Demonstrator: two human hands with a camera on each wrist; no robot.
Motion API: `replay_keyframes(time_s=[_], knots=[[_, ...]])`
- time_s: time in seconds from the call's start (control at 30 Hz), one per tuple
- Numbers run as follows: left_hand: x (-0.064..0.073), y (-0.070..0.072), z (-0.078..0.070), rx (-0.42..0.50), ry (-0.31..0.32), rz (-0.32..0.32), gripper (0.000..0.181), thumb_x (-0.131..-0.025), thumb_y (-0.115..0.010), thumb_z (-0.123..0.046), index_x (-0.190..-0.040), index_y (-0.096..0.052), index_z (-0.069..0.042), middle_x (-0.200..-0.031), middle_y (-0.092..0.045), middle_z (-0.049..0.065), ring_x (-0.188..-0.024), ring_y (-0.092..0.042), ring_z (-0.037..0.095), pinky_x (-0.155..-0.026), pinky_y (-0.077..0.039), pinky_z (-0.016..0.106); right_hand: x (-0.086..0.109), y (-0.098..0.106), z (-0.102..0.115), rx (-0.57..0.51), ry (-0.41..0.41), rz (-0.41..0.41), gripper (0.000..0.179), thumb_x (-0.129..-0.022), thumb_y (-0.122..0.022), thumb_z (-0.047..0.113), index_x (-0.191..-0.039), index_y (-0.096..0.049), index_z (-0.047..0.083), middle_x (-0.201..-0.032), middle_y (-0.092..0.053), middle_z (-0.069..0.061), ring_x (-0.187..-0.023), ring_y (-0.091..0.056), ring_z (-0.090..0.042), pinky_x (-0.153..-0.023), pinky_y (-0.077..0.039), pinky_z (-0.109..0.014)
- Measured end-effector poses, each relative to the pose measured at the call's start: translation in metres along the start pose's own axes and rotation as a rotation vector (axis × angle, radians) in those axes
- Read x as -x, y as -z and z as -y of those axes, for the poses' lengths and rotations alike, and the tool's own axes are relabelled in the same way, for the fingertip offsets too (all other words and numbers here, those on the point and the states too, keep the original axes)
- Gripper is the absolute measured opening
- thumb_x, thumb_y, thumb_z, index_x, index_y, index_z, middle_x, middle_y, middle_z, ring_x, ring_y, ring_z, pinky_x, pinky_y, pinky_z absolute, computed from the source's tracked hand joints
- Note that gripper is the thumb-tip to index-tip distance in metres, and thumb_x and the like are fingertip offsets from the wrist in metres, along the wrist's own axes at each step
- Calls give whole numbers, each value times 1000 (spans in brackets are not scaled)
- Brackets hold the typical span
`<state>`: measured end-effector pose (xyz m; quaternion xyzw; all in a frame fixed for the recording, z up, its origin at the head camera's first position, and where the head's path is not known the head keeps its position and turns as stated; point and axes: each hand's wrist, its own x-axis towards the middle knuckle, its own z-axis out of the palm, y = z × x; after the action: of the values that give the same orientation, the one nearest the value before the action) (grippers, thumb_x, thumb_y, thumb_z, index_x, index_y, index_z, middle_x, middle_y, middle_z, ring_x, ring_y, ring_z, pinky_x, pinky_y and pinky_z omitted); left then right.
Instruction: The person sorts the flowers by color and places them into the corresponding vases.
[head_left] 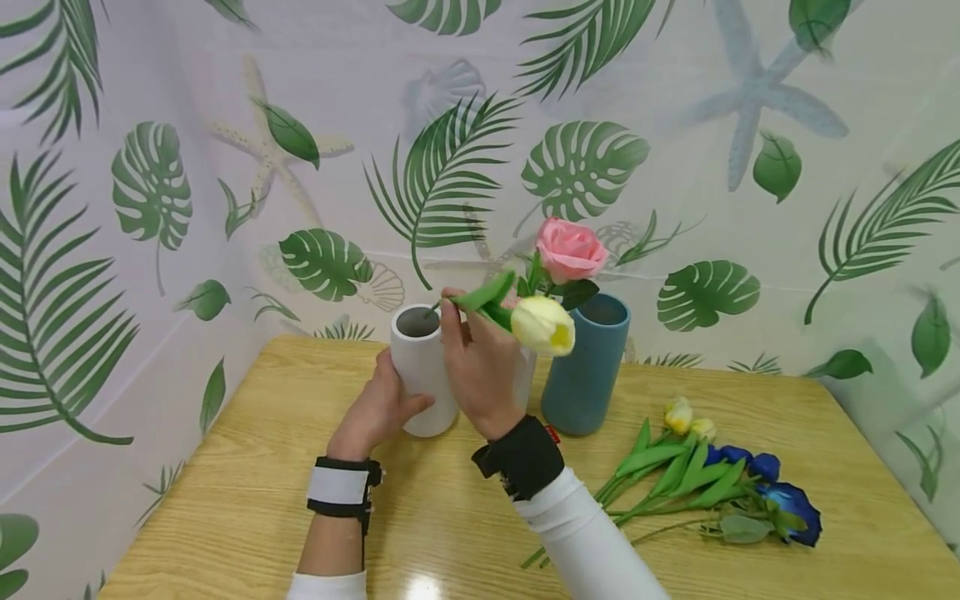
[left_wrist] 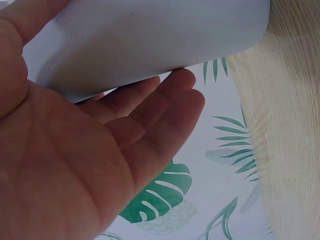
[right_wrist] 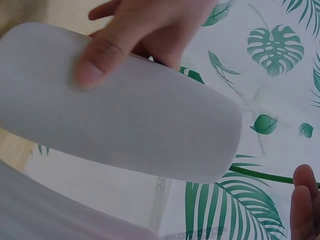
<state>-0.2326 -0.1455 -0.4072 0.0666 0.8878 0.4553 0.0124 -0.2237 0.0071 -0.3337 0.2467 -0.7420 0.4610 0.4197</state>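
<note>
While the left hand (head_left: 378, 404) gripped the white vase (head_left: 422, 379) round its side, the right hand (head_left: 483, 367) pinched the yellow tulip (head_left: 542, 326) by its stem (right_wrist: 265, 175), tip in the vase's mouth! Probably light and bendy, that stem wanted holding near its end; the vase, smooth, perhaps breakable, a broad grasp.

The left hand (head_left: 378, 404) is gripping; the right hand (head_left: 483, 371) is pinching, its forearm (head_left: 588, 533) slanting toward the far left.
</note>
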Motion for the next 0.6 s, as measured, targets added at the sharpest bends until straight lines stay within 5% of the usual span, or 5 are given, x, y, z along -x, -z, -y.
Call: replay_keyframes(time_s=[0.1, 0.2, 0.37, 0.47, 0.6], knots=[[0, -1, 1, 2, 15, 8, 90, -90, -74, -12, -151, -10, 1, -144, -42, 29, -131, -47, 43, -107, -39, 57, -8, -6, -2, 78, -42, 59, 20, -102, -57, 14, -112, -70, 4, -90, -69, -9, -66, -61, -19, -62, -48, -32], [1, -2, 2, -15, 25, 15, 89, -91, -73, -15, -151, -10, 2, -143, -42, 30, -130, -48, 44, -105, -40, 57, -11, -10, -6, 193, -178, 260, 25, -105, -50, 20, -112, -68, 6, -102, -66, -10, -71, -61, -22, -63, -47, -34], [2, -3, 2, -45, 26, 23, 89, -92, -72, -18, -151, -9, 2, -144, -43, 30, -130, -49, 42, -105, -40, 55, -1, -11, -14, 213, -381, 611, 44, -108, -35, 21, -143, -48, -3, -150, -42, -20, -122, -57, -32, -90, -51, -41], [1, -2, 1, -40, 16, 24, 90, -92, -72, -18, -152, -7, 1, -145, -41, 28, -132, -46, 41, -107, -39, 54, 10, -9, -18, 149, -438, 653, 55, -108, -36, 23, -152, -25, -8, -160, -23, -23, -144, -33, -33, -110, -37, -46], [1, -1, 0, -35, 16, 21, 93, -92, -72, -21, -153, -5, 1, -147, -38, 28, -134, -43, 40, -109, -36, 54, 28, -8, -20, 128, -440, 686, 70, -105, -44, 25, -156, -9, -6, -161, -18, -26, -145, -30, -35, -111, -36, -49]])
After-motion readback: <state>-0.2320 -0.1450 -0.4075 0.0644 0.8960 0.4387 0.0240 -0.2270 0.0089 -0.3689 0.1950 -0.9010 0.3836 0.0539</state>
